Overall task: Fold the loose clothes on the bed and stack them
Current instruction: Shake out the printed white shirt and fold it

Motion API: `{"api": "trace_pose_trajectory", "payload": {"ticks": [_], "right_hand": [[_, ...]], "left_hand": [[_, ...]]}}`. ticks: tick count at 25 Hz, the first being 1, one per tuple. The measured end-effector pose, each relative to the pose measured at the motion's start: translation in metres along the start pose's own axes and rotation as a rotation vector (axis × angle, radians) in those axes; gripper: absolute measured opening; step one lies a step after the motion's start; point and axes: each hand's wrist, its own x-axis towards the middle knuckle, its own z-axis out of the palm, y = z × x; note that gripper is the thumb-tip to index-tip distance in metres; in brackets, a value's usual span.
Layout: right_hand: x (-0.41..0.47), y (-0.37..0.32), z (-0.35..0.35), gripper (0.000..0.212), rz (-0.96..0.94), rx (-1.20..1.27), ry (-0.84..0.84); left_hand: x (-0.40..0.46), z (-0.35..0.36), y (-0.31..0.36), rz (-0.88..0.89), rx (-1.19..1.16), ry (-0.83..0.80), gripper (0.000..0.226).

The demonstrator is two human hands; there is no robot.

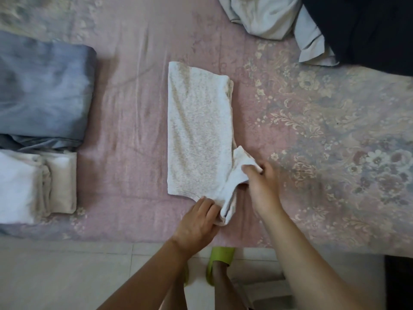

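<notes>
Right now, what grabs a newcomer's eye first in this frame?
The pale speckled garment, part-folded into a long strip mid-bed, with both hands on its near end: the right hand grips the sleeve, the left hand holds the corner. Folded stacks sit left; unfolded clothes are heaped top right.

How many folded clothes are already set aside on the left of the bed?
2: a grey-blue one at the left edge, and a white one just nearer the person. Either pile may hide more layers.
</notes>
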Motion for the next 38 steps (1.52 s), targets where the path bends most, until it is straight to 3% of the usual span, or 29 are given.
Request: {"api": "trace_pose_trajectory", "payload": {"ticks": [2, 3, 6, 8, 10, 12, 13, 16, 18, 20, 22, 24, 25, 27, 29, 31, 35, 38], "right_hand": [[-0.013, -0.006, 0.035, 0.022, -0.137, -0.154, -0.147], [-0.018, -0.004, 0.052, 0.025, -0.208, -0.230, -0.232], [-0.024, 0.011, 0.081, 0.014, -0.265, -0.477, -0.501], [-0.022, 0.021, 0.081, 0.011, -0.255, -0.589, -0.595], [-0.018, 0.021, 0.068, 0.021, -0.401, -0.656, -0.529], [-0.005, 0.025, 0.048, 0.037, -0.757, -0.816, -0.451], [0.005, 0.028, 0.035, 0.047, -0.898, -0.964, -0.475], [0.018, 0.036, 0.009, 0.069, -1.003, -1.401, -0.685], [0.024, 0.043, 0.002, 0.070, -1.134, -1.401, -0.709], [0.029, 0.046, 0.005, 0.057, -1.138, -1.258, -0.691], [0.028, 0.039, 0.014, 0.036, -0.847, -0.875, -0.671], [0.027, 0.024, 0.029, 0.009, -0.483, -0.494, -0.528], [0.028, 0.015, 0.037, 0.004, -0.396, -0.395, -0.427], [0.039, 0.005, 0.049, 0.014, -0.286, -0.348, -0.292], [0.044, 0.000, 0.058, 0.027, -0.210, -0.373, -0.232], [0.044, 0.001, 0.063, 0.037, -0.176, -0.333, -0.174], [0.042, 0.004, 0.063, 0.050, -0.123, -0.346, -0.017], [0.044, 0.006, 0.066, 0.046, -0.105, -0.415, 0.097]], "left_hand": [[-0.007, 0.005, 0.006, -0.091, -0.013, 0.033, 0.019], [-0.011, 0.009, 0.013, -0.222, -0.080, 0.070, 0.024], [-0.011, 0.016, 0.045, -0.848, -0.548, 0.218, 0.011], [-0.006, 0.019, 0.055, -1.136, -0.790, 0.300, 0.004], [-0.003, 0.015, 0.058, -1.276, -0.910, 0.361, 0.008], [-0.001, 0.010, 0.059, -1.325, -1.019, 0.423, 0.024], [0.000, 0.008, 0.060, -1.355, -1.098, 0.471, 0.031], [0.003, -0.003, 0.060, -1.457, -1.216, 0.587, 0.046], [0.005, -0.014, 0.063, -1.432, -1.218, 0.581, 0.051], [0.010, -0.032, 0.064, -1.217, -1.212, 0.564, 0.048], [0.018, -0.057, 0.051, -0.903, -1.192, 0.559, 0.040], [0.028, -0.075, 0.019, -0.755, -1.056, 0.613, 0.034], [0.034, -0.081, 0.001, -0.766, -0.967, 0.622, 0.033], [0.040, -0.083, -0.027, -0.888, -0.821, 0.513, 0.044], [0.039, -0.072, -0.045, -0.979, -0.669, 0.316, 0.061], [0.040, -0.061, -0.057, -0.964, -0.617, 0.262, 0.067], [0.057, -0.058, -0.074, -0.968, -0.679, 0.341, 0.042], [0.066, -0.054, -0.084, -0.930, -0.517, 0.295, 0.026]]}}
